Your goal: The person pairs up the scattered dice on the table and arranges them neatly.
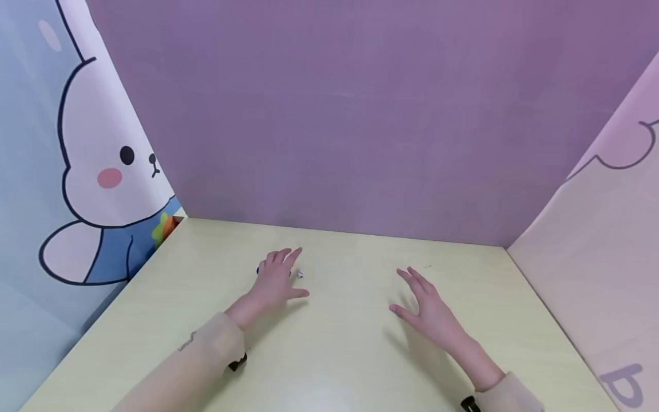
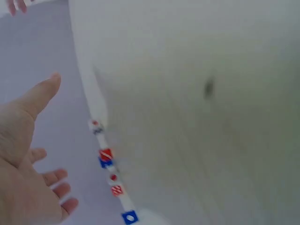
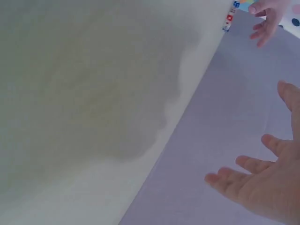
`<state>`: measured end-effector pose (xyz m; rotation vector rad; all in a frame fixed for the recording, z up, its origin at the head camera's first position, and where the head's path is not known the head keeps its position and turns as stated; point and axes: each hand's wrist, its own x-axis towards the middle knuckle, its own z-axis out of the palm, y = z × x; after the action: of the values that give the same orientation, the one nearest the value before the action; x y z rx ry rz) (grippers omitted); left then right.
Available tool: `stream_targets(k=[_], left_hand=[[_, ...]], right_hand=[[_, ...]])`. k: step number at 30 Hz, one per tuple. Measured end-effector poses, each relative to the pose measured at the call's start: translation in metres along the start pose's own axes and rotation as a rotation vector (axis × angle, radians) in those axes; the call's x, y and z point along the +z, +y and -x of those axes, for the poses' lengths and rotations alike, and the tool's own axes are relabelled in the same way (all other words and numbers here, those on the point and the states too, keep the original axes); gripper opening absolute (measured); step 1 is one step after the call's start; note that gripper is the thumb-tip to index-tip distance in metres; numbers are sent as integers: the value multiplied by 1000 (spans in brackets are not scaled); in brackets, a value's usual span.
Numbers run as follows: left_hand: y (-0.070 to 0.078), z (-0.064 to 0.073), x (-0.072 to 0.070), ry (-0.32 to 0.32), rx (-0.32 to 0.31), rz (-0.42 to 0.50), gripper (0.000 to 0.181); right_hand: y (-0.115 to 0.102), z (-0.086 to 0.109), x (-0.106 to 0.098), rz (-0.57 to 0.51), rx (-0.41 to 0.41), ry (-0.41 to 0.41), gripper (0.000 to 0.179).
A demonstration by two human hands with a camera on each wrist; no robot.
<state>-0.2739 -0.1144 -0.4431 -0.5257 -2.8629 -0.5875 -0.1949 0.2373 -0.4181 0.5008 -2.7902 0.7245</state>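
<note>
The left grip (image 1: 273, 283) is spread wide, thumb held out from the fingers, over the counter (image 1: 340, 355) near a row of little blocks (image 2: 113, 178). The right grip (image 1: 435, 317) is wide too, with its thumb pointing in toward the other grip.

A big purple wall (image 1: 350, 120) stands up along the back edge of the counter. The counter is pale and flat, with shadows under both grips. On the left side hangs a blue cloth (image 1: 31, 320) with a bunny on it, and on the right side a pale cloth (image 1: 582, 263). These two line the side edges, so the room for moving is in the middle and at the front. A wide stretch of counter lies between the two grips.

Each arm has a tan sleeve (image 1: 190, 355), with a bit of a dark band (image 1: 238, 363) showing at the cuff.

The little blocks are white, red and blue. They sit in a line on the left part of the counter, short of the back edge. From the head view, the left grip is in the way and hides most of them. The wrist view is blurry, so I can't tell if they all touch.
</note>
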Motion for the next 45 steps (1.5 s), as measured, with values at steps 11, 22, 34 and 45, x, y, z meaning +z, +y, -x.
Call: stream_targets(k=[11, 22, 34, 45], left_hand=[[-18, -30, 7, -46, -17, -27, 71], [-14, -37, 5, -47, -126, -33, 35], [-13, -39, 8, -55, -178, 47, 16], [4, -38, 17, -106, -143, 27, 12]], right_hand=[[18, -30, 4, -150, -45, -66, 76], [29, -48, 18, -315, -42, -167, 60], [37, -51, 27, -297, -70, -201, 35], [37, -51, 33, -307, -50, -236, 29]])
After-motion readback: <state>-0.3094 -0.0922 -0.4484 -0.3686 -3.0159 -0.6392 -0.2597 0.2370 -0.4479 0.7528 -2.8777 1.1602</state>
